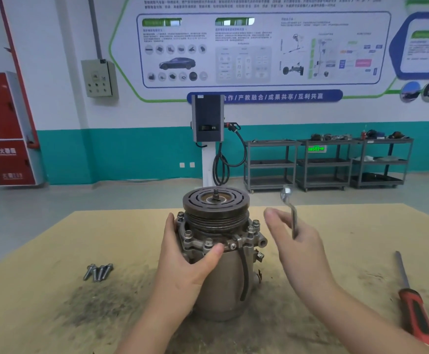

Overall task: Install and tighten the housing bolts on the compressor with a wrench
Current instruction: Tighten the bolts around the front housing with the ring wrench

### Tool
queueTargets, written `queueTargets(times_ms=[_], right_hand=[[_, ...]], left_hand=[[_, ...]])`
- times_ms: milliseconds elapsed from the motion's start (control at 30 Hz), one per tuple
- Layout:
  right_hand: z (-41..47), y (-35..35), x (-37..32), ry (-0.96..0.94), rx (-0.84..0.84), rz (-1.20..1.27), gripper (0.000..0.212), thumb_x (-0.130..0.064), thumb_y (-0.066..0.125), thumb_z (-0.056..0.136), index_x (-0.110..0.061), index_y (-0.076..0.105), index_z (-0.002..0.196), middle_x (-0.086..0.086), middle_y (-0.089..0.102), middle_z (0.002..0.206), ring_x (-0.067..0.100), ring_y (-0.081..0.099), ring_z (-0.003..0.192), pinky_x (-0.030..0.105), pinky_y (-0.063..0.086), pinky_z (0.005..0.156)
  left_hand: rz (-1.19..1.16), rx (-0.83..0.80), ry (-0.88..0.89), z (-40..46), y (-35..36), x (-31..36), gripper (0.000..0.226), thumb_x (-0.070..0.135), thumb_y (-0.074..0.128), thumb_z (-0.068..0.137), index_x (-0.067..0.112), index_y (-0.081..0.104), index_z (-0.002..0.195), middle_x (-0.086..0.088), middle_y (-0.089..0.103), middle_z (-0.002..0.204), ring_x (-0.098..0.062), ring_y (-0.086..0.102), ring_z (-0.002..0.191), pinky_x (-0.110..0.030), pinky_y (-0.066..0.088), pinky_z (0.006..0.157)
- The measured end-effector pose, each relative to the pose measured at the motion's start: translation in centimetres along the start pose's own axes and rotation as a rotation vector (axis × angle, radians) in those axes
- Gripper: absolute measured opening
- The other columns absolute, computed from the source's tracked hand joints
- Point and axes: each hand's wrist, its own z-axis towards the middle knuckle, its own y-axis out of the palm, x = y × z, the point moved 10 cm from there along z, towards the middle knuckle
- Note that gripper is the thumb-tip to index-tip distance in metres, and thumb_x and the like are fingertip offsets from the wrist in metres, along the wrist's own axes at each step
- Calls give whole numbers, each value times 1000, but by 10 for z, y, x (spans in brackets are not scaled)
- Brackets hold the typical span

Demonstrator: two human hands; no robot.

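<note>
**Two hands at a compressor standing upright on a workbench**

At the far left, against the back wall, stands a red cabinet (6, 129) with two doors, one above the other. To its right a grey box (99, 77) with small buttons hangs on the wall.

On the tan table (55, 238), four loose bolts (98, 271) lie side by side in a small cluster, left of the compressor and well apart from it. Bare table, partly smudged with dark grime, lies between the bolts and the near edge.

The compressor (221, 282) stands on end at the middle of the table, its grooved pulley (216, 203) on top. Around the collar below the pulley, at least five bolt heads (188, 234) stand up from their holes; any on the far side are hidden. The left hand (185, 261) grips the collar from the left, fingers wrapped behind it and the thumb pressed on its front.

Behind the compressor, on the floor, a charging post (207, 118) holds a coiled black cable.

The right hand (295, 241) hovers just right of the compressor without touching it, holding a silver wrench (291, 210) upright, its head above the fingers. The fingers are only loosely curled round the handle, and the picture is blurred here.

Further right, three grey shelf carts (328, 164) stand in a row by the wall; the two rightmost carry small parts on top, too far off to identify.

Near the table's right edge lies one screwdriver (412, 302) with a red and black handle, apart from both hands.
</note>
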Motion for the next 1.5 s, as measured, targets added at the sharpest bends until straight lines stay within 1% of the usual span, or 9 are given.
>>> queueTargets(times_ms=[167, 267, 367, 567, 1067, 1133, 1267, 1367, 1500], right_hand=[[-20, 31, -21, -159, -178, -40, 45, -50, 84, 55, -71, 59, 87, -34, 64, 67, -11, 54, 49, 1, 36, 51], [-13, 28, -21, -180, -196, -91, 44, -35, 89, 56, -63, 64, 79, -45, 61, 81, -19, 59, 68, -2, 37, 63], [-5, 26, -16, -157, -233, -115, 45, -53, 85, 44, -49, 65, 84, -44, 63, 87, -23, 56, 89, -3, 36, 70], [-7, 28, -7, -166, -220, -132, 44, -43, 87, 56, -40, 68, 96, -34, 68, 92, -17, 60, 91, -2, 39, 71], [-15, 29, -3, -173, -138, -100, 34, -33, 83, 66, -46, 64, 91, -33, 68, 87, -14, 58, 62, 2, 39, 60], [-13, 29, -5, -167, -160, -74, 38, -40, 85, 58, -44, 67, 91, -32, 69, 89, -17, 61, 74, 0, 40, 65], [-1, 25, -10, -173, -229, -127, 44, -63, 76, 46, -41, 69, 84, -32, 69, 90, -14, 63, 89, 2, 42, 73], [8, 16, -5, -146, -212, -106, 42, -67, 70, 49, -40, 68, 81, -25, 72, 90, -10, 64, 93, 7, 45, 79], [6, 16, 5, -114, -203, -95, 39, -65, 71, 47, -43, 69, 80, -36, 68, 91, 0, 69, 72, 6, 47, 64]], left_hand=[[-12, -31, -15, -1, 1, 0, 117, 55, 74, 61, 36, 7, 155, 34, 36, 133, 5, 37, 133, -16, 29, 104], [-3, -36, -9, -1, 2, 1, 122, 67, 71, 53, 39, 8, 154, 44, 33, 125, 6, 38, 131, -17, 30, 104], [-20, -18, -12, -1, 1, 1, 123, 69, 69, 50, 40, 7, 153, 44, 33, 125, 4, 40, 131, -18, 32, 105], [-26, 10, -27, -3, 1, 0, 124, 68, 69, 52, 38, 4, 154, 37, 35, 130, 13, 40, 124, 3, 28, 90], [57, 46, -13, -6, 1, 7, 110, 54, 69, 64, 28, 11, 154, 9, 35, 149, -8, 36, 138, -35, 29, 117], [48, 29, -17, -6, 2, 6, 118, 63, 69, 59, 30, 9, 155, 9, 34, 151, -8, 35, 139, -37, 29, 118], [16, -27, -35, -2, 1, 1, 127, 70, 69, 52, 36, 3, 155, 26, 32, 149, 3, 34, 138, -25, 31, 115], [-2, -68, -39, -1, -3, -5, 103, 75, 69, 57, 48, 18, 143, 59, 37, 117, 27, 37, 120, 5, 33, 90], [13, -19, -35, 1, -12, -11, 86, 81, 54, 72, 41, 28, 144, 49, 34, 124, 32, 33, 117, 9, 28, 86]])
